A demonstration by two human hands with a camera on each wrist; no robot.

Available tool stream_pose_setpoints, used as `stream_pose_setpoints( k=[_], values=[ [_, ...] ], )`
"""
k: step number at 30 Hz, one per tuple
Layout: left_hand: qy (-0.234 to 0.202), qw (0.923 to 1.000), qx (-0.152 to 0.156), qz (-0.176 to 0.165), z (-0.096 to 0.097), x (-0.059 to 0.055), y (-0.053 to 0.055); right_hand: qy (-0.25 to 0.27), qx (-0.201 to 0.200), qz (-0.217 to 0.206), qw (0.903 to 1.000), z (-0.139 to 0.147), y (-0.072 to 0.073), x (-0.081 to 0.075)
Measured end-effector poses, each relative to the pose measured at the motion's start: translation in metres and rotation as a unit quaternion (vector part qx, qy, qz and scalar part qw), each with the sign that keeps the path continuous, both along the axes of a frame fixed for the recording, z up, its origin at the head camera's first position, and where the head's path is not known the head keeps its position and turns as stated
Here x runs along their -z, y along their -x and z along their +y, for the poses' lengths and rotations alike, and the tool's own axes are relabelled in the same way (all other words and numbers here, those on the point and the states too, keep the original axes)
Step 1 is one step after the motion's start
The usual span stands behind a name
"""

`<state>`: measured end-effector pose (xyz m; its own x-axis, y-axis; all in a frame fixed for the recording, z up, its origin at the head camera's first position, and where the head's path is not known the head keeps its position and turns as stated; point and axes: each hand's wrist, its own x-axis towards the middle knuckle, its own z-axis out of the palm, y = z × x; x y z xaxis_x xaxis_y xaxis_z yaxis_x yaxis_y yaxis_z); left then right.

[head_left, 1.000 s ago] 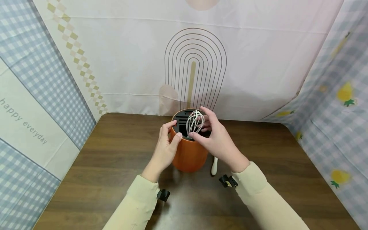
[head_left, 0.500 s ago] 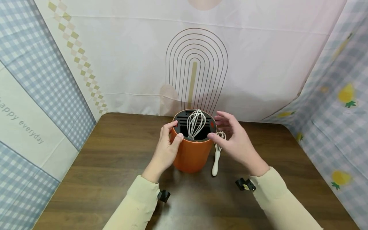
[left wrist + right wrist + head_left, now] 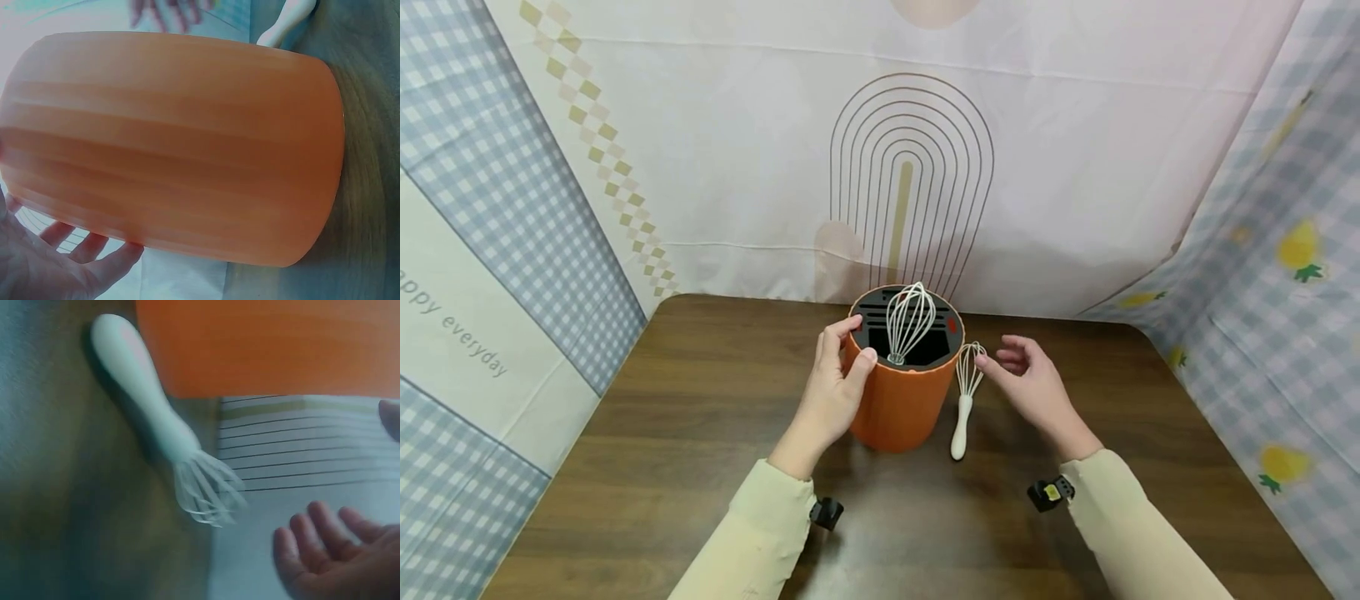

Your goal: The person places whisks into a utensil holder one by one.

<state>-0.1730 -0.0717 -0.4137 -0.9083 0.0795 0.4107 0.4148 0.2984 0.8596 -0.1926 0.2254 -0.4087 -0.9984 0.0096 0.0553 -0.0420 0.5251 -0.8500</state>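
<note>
An orange utensil holder (image 3: 901,408) with a black slotted top stands upright on the table. One whisk (image 3: 912,323) is in its larger opening, wire end up and handle hidden inside. My left hand (image 3: 833,379) grips the holder's left side near the rim, thumb at the front; the left wrist view shows its fingers (image 3: 94,250) against the orange wall. A second whisk (image 3: 964,408) with a cream handle lies right of the holder, wires pointing away. Beside its wires my right hand (image 3: 1032,385) hovers with loosely bent fingers, nothing in them.
Beneath everything is a dark wooden table (image 3: 700,467) with rounded far corners. A pale patterned cloth (image 3: 745,150) hangs behind its far edge, and checked cloths (image 3: 1232,325) hang at both sides. Each wrist carries a small black camera (image 3: 827,512).
My right hand has moved off the upright whisk, out to the right and lower, uncovering the whisk on the table. My left hand stays on the holder.
</note>
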Motion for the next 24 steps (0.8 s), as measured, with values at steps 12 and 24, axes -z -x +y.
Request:
stream_pose_setpoints(
  k=[12,24],
  values=[
    [0.005,1.0000,0.002,-0.008,-0.001,-0.001,0.000,0.156,-0.026,-0.278,0.9475,0.007,0.007,0.044],
    [-0.004,1.0000,0.006,-0.002,-0.001,-0.001,0.000,0.109,0.016,-0.270,0.9563,-0.007,0.008,0.054]
  ],
)
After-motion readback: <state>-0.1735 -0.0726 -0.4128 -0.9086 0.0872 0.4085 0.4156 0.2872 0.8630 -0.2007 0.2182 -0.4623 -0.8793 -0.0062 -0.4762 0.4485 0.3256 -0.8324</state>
